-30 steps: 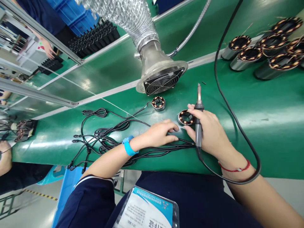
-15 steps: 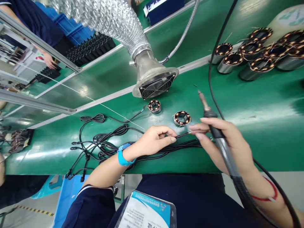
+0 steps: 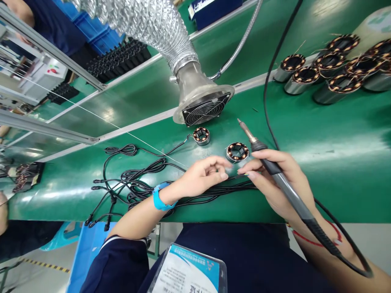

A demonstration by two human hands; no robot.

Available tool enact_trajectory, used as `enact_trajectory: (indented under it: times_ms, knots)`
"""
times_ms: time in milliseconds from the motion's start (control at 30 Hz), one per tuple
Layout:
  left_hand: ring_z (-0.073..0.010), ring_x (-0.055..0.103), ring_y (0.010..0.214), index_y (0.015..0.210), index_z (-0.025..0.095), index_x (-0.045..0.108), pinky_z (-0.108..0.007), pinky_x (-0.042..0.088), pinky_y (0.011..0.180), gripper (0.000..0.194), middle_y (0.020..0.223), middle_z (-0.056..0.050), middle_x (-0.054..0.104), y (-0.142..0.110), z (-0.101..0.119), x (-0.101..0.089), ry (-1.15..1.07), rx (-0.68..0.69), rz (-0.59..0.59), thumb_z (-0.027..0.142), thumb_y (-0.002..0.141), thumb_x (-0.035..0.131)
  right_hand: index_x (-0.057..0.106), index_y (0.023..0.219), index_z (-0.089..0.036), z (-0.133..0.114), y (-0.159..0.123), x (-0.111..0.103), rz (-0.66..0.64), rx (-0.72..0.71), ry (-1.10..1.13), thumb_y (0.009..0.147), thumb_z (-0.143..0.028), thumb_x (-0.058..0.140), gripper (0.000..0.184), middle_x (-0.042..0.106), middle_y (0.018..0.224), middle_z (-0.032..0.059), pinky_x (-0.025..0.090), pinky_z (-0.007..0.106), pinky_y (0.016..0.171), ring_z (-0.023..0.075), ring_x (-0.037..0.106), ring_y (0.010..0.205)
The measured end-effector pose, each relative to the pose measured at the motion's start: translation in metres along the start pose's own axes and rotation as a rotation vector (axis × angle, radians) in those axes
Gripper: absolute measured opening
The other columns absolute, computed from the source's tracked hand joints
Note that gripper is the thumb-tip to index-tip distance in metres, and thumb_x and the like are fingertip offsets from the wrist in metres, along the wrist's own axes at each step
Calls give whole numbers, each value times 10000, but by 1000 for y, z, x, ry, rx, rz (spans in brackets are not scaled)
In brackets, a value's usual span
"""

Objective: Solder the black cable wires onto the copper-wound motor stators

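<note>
In my right hand [image 3: 284, 183] a soldering iron [image 3: 279, 177] rests, its tip pointing up and left over the bench. The thumb and fingertips of that same hand also pinch the thin coloured wires [image 3: 247, 174] at the end of a black cable. My left hand [image 3: 204, 177] is just left of that end, thumb and fingers apart, fingertips slightly blurred. Just beyond the hands lies a copper-wound stator ring [image 3: 237, 152]. Farther left stands a smaller wound stator [image 3: 201, 136] joined to a cable. Black cables [image 3: 137, 183] lie under and beside my left forearm.
A fume extractor hood [image 3: 204, 103] on a silver duct hangs over the bench's middle. Several wound stators [image 3: 337, 87] stand at the back right. The iron's cord [image 3: 269, 93] loops down on the right. A metal rail [image 3: 137, 124] crosses the bench. Another person is at the upper left.
My left fingers have opened off the cable. My right hand has shifted left with the iron and wire end, bringing the iron's tip left. The view has moved slightly.
</note>
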State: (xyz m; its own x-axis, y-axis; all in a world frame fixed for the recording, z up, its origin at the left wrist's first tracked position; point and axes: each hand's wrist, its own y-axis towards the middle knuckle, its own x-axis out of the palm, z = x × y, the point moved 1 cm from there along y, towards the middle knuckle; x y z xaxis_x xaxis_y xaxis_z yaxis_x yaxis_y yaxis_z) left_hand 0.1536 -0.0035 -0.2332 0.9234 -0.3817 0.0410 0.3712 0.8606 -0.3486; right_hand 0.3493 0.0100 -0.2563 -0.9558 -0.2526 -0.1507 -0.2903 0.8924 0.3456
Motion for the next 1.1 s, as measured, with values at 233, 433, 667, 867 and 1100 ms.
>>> enact_trajectory:
  times_ms: [233, 433, 667, 867, 1100]
  knots:
    - [-51, 380, 458, 803, 187, 440, -184, 311, 438, 250, 565, 81, 425, 8, -2, 13, -151, 13, 116, 385, 872, 575, 508, 1192, -259, 6, 3, 7, -34, 38, 12, 873, -166, 619, 350, 678, 895, -13, 564, 191, 656, 98, 690, 773]
    - [-41, 390, 535, 863, 175, 452, -195, 357, 540, 153, 658, 74, 434, 11, 1, 17, -110, 100, 61, 246, 858, 587, 500, 1228, -278, 4, 9, 7, -68, -35, -18, 862, -136, 636, 415, 665, 916, -19, 573, 176, 725, 84, 685, 806]
    - [-109, 533, 797, 844, 160, 544, -262, 432, 762, 137, 843, -21, 606, 8, 10, 8, 235, 113, 44, 284, 903, 543, 514, 1165, -274, 3, 14, 10, 1, -139, -72, 854, -131, 639, 365, 645, 846, -41, 571, 228, 742, 92, 660, 735]
    - [-62, 463, 592, 772, 145, 514, -213, 375, 607, 133, 638, 49, 507, 20, 3, 2, -7, -20, 48, 229, 854, 576, 537, 1214, -268, 10, 17, 13, 72, -60, -180, 884, -215, 629, 347, 697, 874, -15, 576, 283, 768, 135, 692, 791]
    - [-45, 402, 551, 679, 134, 516, -209, 298, 563, 132, 583, 75, 462, 38, -3, -6, 58, -50, 315, 96, 803, 534, 654, 1225, -282, 27, -2, -1, 227, -91, -177, 862, -234, 660, 366, 729, 908, 24, 571, 305, 649, 153, 670, 641]
